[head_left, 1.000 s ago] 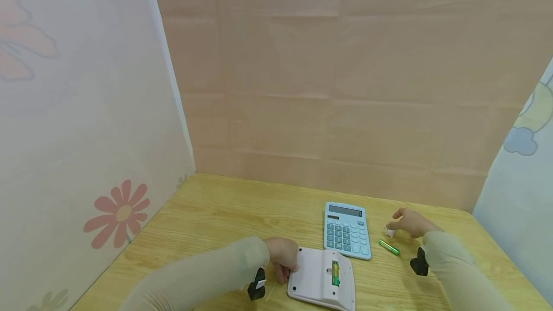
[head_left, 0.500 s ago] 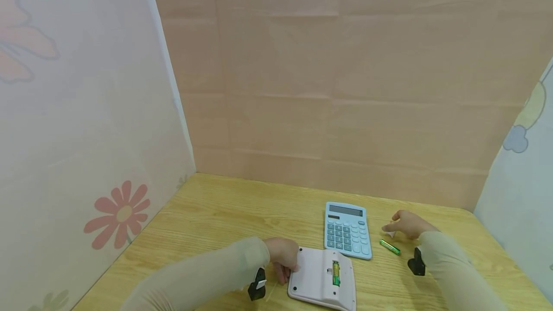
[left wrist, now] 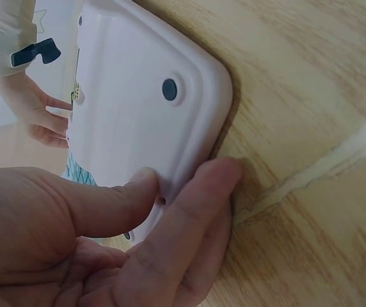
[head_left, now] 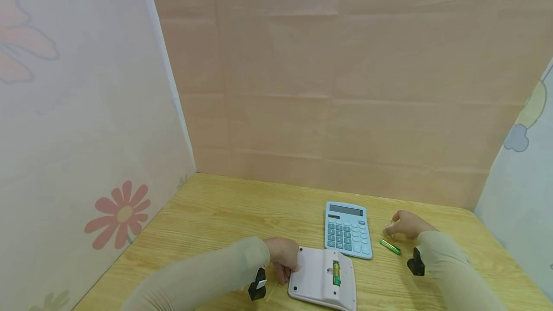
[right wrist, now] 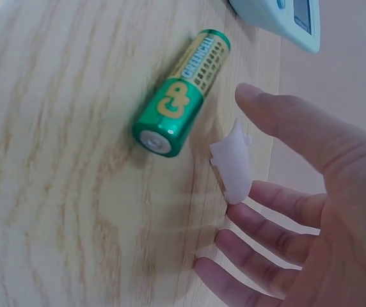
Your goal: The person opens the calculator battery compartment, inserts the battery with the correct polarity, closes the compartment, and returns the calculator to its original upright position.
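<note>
My left hand (left wrist: 106, 236) pinches the edge of a pale pink calculator (head_left: 311, 272), thumb on its back and fingers at the rim. The calculator lies face down, and one green battery (head_left: 336, 272) shows in its uncovered battery slot. At the right, my right hand (right wrist: 324, 192) is beside a small pale battery cover (right wrist: 234, 163) on the table. Its fingertips touch or nearly touch the cover's lower end, while the thumb stands apart from it. A loose green GP battery (right wrist: 183, 93) lies close by.
A light blue calculator (head_left: 347, 229) lies face up behind the pink one, between the two hands. The wood-grain table (head_left: 242, 205) meets a brown papered wall (head_left: 276, 85) at the back. A flower-printed sheet (head_left: 86, 133) hangs at the left.
My right hand has shifted slightly left, and its fingers now hide more of the battery cover in the head view. My left hand keeps its hold on the pink calculator.
</note>
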Action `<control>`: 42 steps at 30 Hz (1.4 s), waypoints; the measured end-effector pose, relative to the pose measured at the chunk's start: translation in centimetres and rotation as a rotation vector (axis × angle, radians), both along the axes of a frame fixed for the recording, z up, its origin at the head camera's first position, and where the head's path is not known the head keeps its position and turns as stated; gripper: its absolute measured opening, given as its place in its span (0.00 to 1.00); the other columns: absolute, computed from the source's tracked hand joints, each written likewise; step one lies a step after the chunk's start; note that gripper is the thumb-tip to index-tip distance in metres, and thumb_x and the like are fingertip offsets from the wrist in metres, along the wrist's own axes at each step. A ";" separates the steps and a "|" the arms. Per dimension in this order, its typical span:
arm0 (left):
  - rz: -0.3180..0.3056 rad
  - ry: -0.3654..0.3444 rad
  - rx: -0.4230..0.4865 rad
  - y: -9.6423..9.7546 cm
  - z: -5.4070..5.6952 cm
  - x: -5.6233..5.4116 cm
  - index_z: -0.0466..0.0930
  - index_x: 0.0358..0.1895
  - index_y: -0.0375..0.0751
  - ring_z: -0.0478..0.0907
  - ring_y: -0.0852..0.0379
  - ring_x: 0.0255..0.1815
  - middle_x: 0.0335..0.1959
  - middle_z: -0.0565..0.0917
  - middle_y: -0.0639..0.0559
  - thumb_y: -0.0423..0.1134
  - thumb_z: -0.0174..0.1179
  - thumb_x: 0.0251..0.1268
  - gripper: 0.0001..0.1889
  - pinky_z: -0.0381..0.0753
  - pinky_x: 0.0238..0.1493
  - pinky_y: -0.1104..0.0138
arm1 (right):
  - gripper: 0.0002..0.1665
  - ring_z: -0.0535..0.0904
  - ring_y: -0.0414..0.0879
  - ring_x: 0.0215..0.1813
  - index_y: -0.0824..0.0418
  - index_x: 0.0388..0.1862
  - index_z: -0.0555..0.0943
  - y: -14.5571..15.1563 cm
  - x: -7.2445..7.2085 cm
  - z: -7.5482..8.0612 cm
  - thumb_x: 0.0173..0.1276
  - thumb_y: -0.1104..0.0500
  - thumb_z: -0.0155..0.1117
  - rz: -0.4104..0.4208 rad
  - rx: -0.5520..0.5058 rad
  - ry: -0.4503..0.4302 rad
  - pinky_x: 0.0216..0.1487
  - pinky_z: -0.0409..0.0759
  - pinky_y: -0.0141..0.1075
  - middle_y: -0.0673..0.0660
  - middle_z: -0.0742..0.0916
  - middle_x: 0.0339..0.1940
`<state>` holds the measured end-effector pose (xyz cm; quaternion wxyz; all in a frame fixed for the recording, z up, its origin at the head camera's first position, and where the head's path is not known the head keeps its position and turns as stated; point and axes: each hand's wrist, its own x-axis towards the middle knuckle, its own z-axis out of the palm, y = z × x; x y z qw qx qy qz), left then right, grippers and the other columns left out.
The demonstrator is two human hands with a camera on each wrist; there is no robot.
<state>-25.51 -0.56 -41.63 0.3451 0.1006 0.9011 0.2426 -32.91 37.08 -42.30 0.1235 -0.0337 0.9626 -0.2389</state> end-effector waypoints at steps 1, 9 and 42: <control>-0.002 0.003 -0.004 0.0 0.0 0.0 0.72 0.26 0.31 0.87 0.41 0.34 0.19 0.81 0.39 0.33 0.58 0.69 0.12 0.87 0.34 0.61 | 0.43 0.72 0.53 0.39 0.81 0.52 0.67 -0.1 0.0 0.0 0.57 0.46 0.73 -0.003 0.004 0.001 0.36 0.77 0.41 0.70 0.79 0.46; -0.032 0.020 -0.028 0.0 0.4 0.1 0.72 0.27 0.32 0.87 0.41 0.34 0.20 0.82 0.40 0.33 0.58 0.69 0.12 0.87 0.36 0.62 | 0.45 0.73 0.53 0.39 0.78 0.52 0.69 -0.5 0.2 0.2 0.55 0.42 0.74 -0.032 0.056 -0.012 0.39 0.76 0.44 0.65 0.80 0.42; -0.033 0.012 -0.041 0.1 0.3 -0.1 0.73 0.28 0.32 0.87 0.41 0.35 0.20 0.82 0.40 0.34 0.58 0.69 0.11 0.87 0.37 0.63 | 0.36 0.72 0.51 0.38 0.75 0.46 0.72 -0.1 0.4 0.3 0.55 0.47 0.73 -0.040 0.044 -0.008 0.36 0.72 0.39 0.61 0.79 0.38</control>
